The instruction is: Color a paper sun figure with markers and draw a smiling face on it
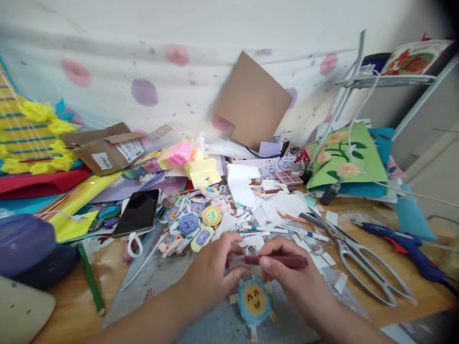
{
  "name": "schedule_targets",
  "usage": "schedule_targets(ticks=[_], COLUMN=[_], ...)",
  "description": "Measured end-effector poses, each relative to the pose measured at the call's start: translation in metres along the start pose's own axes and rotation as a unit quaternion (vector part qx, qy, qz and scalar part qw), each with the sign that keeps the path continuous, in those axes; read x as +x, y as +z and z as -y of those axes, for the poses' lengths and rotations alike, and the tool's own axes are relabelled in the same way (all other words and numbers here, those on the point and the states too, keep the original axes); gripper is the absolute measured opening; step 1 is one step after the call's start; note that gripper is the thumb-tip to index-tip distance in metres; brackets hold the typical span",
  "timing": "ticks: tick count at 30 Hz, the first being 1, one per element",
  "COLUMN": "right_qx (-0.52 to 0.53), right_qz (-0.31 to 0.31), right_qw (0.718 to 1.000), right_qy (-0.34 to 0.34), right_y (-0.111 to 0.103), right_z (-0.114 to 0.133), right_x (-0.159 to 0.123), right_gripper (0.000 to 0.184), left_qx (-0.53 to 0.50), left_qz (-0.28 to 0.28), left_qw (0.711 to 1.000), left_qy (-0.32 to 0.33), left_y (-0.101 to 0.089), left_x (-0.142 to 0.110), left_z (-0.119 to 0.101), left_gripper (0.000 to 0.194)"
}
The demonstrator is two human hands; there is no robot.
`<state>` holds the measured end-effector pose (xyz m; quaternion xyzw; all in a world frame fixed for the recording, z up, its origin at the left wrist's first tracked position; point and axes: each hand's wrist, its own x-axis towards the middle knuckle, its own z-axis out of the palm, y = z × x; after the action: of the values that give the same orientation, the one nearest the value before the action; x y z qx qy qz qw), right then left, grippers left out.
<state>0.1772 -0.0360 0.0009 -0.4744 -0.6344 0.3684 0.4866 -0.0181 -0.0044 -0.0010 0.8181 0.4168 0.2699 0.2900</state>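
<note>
My right hand point(290, 272) grips a reddish-brown pen point(292, 261), held nearly level with one end toward my left. The fingers of my left hand point(218, 267) are pinched close to that end. Whatever lies between them is small and pale, and I cannot make it out. Just below both hands lies a round paper piece point(254, 302) with a blue rim, a yellow middle and a drawn smiling face. Small paper tabs stick out around its edge. Several similar decorated pieces, among them a purple one point(189, 223) and a yellow one point(211, 216), are heaped beyond my left hand.
White paper scraps point(287, 203) and markers point(304, 233) litter the middle. Large scissors point(358, 258) and a blue glue gun point(412, 246) lie at right. A phone point(138, 212), a green crayon-like stick point(90, 279) and a purple bowl point(27, 243) are at left. Cardboard point(254, 100) leans behind.
</note>
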Motion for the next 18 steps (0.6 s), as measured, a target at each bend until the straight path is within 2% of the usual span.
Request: schedule_targets(ticks=[2,4,6,8,10,13,16,18], right_qx=[-0.087,-0.176,-0.248,-0.301,-0.332,-0.349,-0.347,-0.329], right_qz=[-0.006,-0.001,0.029,0.050,0.058,0.094,0.145,0.161], right_qw=[0.995,0.981,0.964,0.948,0.938,0.926,0.920,0.926], right_qy=[-0.045,-0.078,-0.087,-0.087,-0.088,-0.106,-0.108,-0.087], right_y=[-0.025,-0.052,-0.071,-0.082,-0.084,-0.076,-0.064,-0.058], right_z=[-0.006,-0.015,-0.025,-0.031,-0.030,-0.021,-0.013,-0.012], right_x=[0.005,0.010,0.010,0.003,-0.010,-0.033,-0.050,-0.055], right_gripper=[0.012,0.021,0.042,0.051,0.048,0.040,0.041,0.042], left_qx=[0.016,0.033,0.043,0.048,0.058,0.084,0.113,0.126], left_qz=[-0.003,0.045,0.117,0.175,0.213,0.234,0.235,0.240], left_qw=[0.999,0.998,0.992,0.980,0.966,0.955,0.954,0.953], left_qy=[-0.039,-0.034,0.021,0.086,0.133,0.164,0.149,0.132], left_y=[-0.004,-0.009,-0.012,-0.013,-0.012,-0.008,-0.003,0.000], left_x=[0.006,0.010,0.010,0.009,0.007,0.006,0.008,0.009], left_z=[0.004,0.005,0.002,-0.001,-0.003,-0.003,-0.004,-0.004], left_gripper=[0.041,0.034,0.038,0.052,0.066,0.074,0.080,0.080])
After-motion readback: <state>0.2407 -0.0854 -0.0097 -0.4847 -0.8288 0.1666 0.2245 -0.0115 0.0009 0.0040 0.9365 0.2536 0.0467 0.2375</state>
